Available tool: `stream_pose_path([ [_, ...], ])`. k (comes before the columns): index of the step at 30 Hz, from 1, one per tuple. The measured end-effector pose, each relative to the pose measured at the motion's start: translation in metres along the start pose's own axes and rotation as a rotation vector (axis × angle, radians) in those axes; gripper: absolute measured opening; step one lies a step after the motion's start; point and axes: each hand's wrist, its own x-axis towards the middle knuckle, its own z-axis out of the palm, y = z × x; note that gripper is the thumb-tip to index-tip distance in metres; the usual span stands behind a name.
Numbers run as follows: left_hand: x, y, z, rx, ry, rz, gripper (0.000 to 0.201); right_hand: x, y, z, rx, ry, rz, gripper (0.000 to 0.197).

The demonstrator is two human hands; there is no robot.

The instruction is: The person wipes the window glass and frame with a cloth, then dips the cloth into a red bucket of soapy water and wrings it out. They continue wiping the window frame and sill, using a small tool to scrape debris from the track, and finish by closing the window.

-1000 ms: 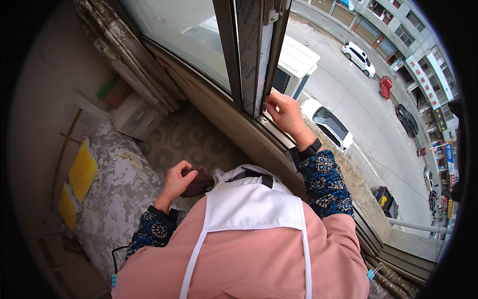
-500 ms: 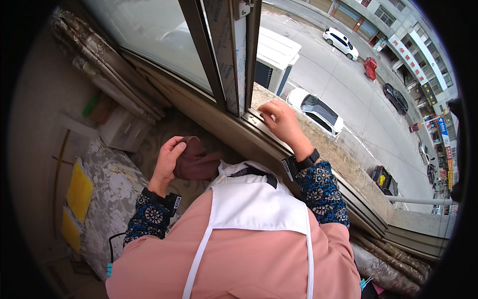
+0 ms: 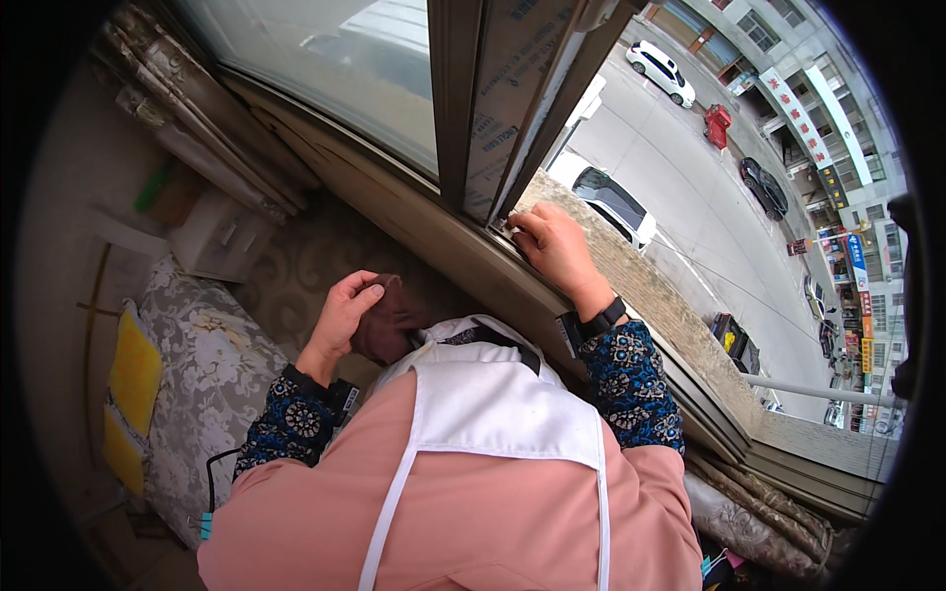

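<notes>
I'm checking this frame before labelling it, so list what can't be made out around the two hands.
- Head view: the brown cloth in the left hand is half hidden behind that hand and the apron's bib.
- Head view: the right hand fingertips at the window frame base; any small thing pinched there is too small to tell.

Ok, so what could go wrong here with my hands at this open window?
The right hand rests on the track at the foot of the sash; if it slides, fingers could get pinched. The opening drops straight to the street, so leaning out looks risky. The cloth in the left hand might fall outside if brought over the sill.
</notes>
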Motion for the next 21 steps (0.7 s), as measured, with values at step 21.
stream_pose_path([
  [21,0.016,-0.005,-0.011,-0.051,-0.042,-0.020,0.017,-0.009,0.026,-0.062,-0.042,0.150,-0.022,0.009],
])
